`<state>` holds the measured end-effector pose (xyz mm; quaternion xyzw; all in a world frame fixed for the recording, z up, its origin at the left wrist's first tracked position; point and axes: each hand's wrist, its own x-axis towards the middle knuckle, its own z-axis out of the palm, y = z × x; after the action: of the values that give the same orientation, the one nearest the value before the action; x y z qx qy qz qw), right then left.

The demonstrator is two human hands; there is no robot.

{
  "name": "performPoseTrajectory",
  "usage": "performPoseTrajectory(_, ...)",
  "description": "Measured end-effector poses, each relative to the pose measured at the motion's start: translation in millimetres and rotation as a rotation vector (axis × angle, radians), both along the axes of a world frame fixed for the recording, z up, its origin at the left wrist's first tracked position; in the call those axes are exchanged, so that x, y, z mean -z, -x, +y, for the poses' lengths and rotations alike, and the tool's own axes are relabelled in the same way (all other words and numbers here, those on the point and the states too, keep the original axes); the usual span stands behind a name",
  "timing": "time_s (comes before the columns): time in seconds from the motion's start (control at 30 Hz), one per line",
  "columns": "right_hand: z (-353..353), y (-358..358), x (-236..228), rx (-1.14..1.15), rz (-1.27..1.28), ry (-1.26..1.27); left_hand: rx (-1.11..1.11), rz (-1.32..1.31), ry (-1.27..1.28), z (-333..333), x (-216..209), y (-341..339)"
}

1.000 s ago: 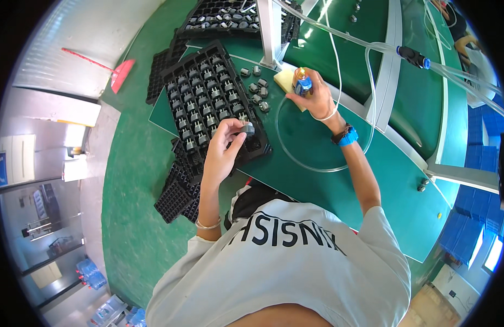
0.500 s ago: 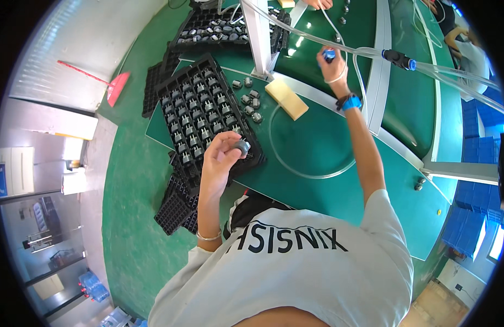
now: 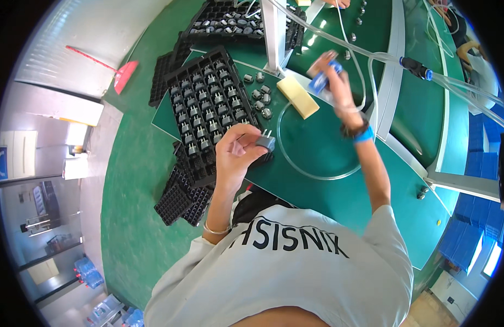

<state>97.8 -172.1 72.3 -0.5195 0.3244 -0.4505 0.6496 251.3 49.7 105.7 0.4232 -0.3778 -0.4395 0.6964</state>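
My left hand pinches a small grey plug adapter between thumb and fingers, its two metal prongs pointing up. The hand hovers over the near right corner of a black tray whose cells hold rows of similar plugs. My right hand, smeared by motion, is closed round a blue tool that looks like an air gun. A pale tube runs by that wrist. Between my hands lie a yellow sponge block and several loose plugs on the green table.
A conveyor with a green belt runs beyond the table, behind a metal post. Clear tubing with a black and blue fitting crosses overhead. Another filled tray stands farther back; stacked trays lie below at left. Other people's arms show beyond.
My left hand has moved right, and its plug now shows its prongs upward. My right hand has come nearer with the blue air gun and turned it. The view has shifted slightly.
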Motion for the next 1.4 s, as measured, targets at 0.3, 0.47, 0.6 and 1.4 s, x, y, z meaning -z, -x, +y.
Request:
performPoseTrajectory(0.3, 107, -8, -26, -0.514, -0.178, -0.542, 0.095, -0.021, 0.042, -5, 1, 7)
performPoseTrajectory(0.47, 124, -3, -33, -0.514, -0.070, -0.371, 0.039, -0.130, 0.072, 0, 4, 12)
performPoseTrajectory(0.6, 103, -2, -29, -0.280, -0.049, -0.234, -0.227, -0.371, -0.088, -7, -1, 5)
performPoseTrajectory(1.4, 41, -4, 28, 0.054, 0.647, 0.703, -0.007, -0.264, -0.277, -11, 30, -36)
